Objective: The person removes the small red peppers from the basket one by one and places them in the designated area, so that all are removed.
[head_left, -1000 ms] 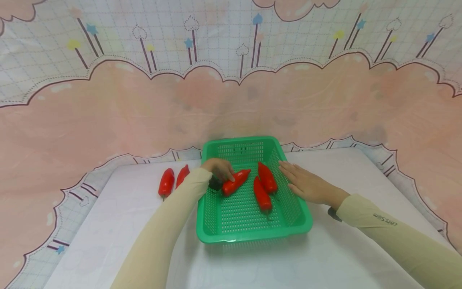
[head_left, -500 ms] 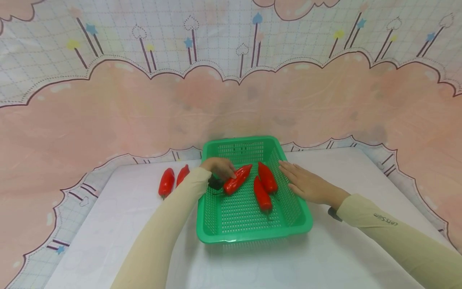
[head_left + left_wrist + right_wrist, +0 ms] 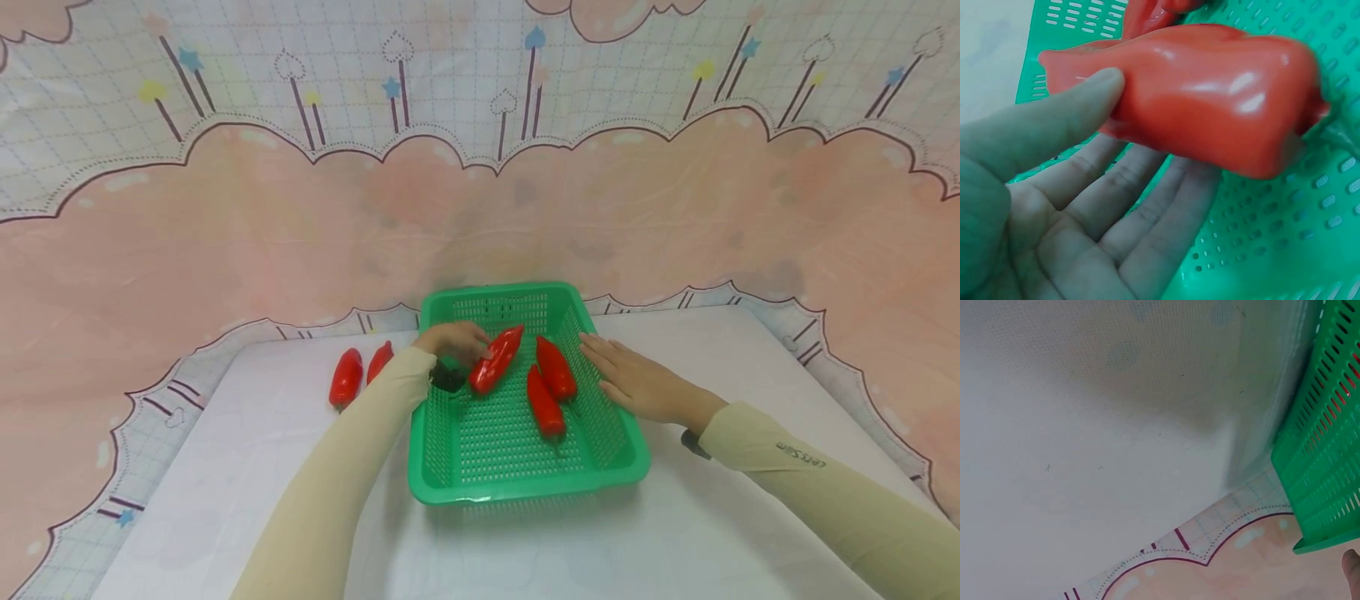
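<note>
My left hand [image 3: 459, 342] reaches over the left rim of a green plastic basket [image 3: 525, 490]. It pinches a red pepper [image 3: 497, 360] between thumb and fingers inside the basket. In the left wrist view the thumb lies on top of this pepper [image 3: 1210, 94], the fingers are beneath it, and its green stem points right. Two more red peppers, one farther back [image 3: 555, 371] and one nearer [image 3: 545, 404], lie side by side on the basket floor. My right hand [image 3: 637, 383], fingers straight, rests at the basket's right rim; the right wrist view catches only one fingertip [image 3: 1352, 569].
Two red peppers, one farther left [image 3: 346, 379] and one partly behind the left sleeve [image 3: 379, 361], lie on the white table [image 3: 225, 467] left of the basket. A printed cloth [image 3: 480, 225] hangs behind the table.
My left hand has shifted the held pepper slightly toward the back of the basket, and its tip now points more steeply away. The right hand and basket stay put.
</note>
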The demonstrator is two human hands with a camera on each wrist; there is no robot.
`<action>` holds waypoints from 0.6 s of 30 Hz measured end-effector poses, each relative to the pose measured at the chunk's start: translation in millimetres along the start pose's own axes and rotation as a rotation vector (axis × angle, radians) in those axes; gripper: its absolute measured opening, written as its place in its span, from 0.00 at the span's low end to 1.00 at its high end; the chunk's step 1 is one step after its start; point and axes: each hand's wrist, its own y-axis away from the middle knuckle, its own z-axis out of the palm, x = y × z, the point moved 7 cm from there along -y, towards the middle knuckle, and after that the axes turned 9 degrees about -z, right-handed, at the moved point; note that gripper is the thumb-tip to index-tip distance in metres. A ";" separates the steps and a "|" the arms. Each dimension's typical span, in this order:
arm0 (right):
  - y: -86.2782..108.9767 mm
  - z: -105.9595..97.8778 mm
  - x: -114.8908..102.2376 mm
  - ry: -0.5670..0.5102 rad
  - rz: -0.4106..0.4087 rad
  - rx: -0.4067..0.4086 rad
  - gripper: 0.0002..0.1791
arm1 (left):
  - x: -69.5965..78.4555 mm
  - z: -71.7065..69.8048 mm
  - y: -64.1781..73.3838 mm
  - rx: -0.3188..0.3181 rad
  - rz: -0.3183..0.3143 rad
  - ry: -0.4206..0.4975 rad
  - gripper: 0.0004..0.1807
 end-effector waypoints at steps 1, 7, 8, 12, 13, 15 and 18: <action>-0.1 -0.2 -0.3 -0.001 0.000 -0.001 0.33 | 0.2 -0.9 0.4 0.011 0.008 0.000 0.28; -0.4 -1.1 -1.9 -0.002 0.003 -0.008 0.33 | 2.8 -6.3 1.7 0.061 0.055 0.012 0.27; -0.6 -1.3 -2.1 -0.003 0.004 -0.009 0.33 | 3.6 -7.3 2.0 0.070 0.068 0.018 0.26; -0.8 -1.4 -1.9 0.003 0.001 -0.008 0.33 | 6.7 -11.3 5.0 0.112 0.135 0.063 0.24; -0.8 -1.4 -1.8 0.004 0.000 -0.007 0.33 | 7.2 -12.2 5.7 0.124 0.151 0.073 0.24; -0.5 -0.9 -1.3 0.011 -0.002 -0.004 0.33 | 8.3 -13.7 7.1 0.143 0.176 0.098 0.23; -0.1 0.0 -0.1 0.022 -0.002 -0.003 0.33 | 9.5 -15.5 8.9 0.168 0.205 0.137 0.22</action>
